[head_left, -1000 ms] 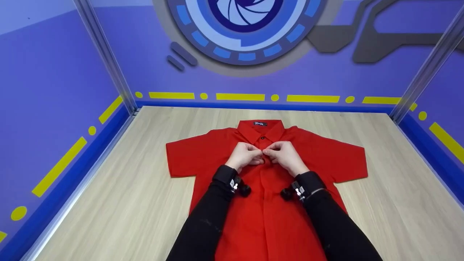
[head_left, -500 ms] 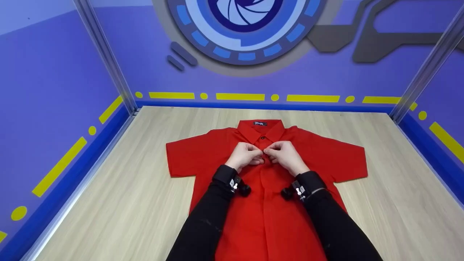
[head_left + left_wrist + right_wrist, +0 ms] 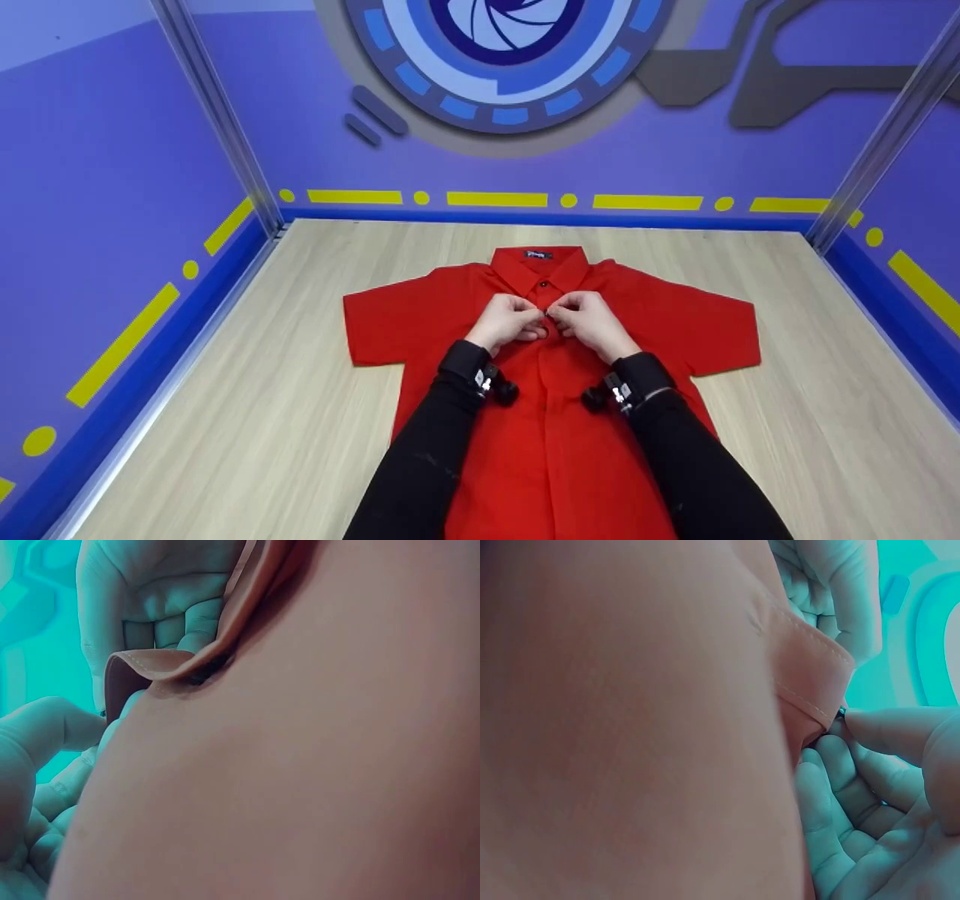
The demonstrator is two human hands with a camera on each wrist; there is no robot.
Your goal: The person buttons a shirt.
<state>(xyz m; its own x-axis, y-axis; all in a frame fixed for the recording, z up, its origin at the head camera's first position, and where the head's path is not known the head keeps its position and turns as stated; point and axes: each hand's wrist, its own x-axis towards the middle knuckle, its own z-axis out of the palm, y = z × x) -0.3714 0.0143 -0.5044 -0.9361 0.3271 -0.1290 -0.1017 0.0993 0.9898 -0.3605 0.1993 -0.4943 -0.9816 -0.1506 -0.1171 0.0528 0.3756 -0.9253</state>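
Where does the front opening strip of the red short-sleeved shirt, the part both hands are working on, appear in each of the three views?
Head: the front opening strip of the red short-sleeved shirt runs down the picture's middle, pinched below the collar by the left hand and right hand.
Left wrist: its folded edge curls at upper left.
Right wrist: its stitched edge sits right of centre.
Shared landmark: the fingers pinching that edge.
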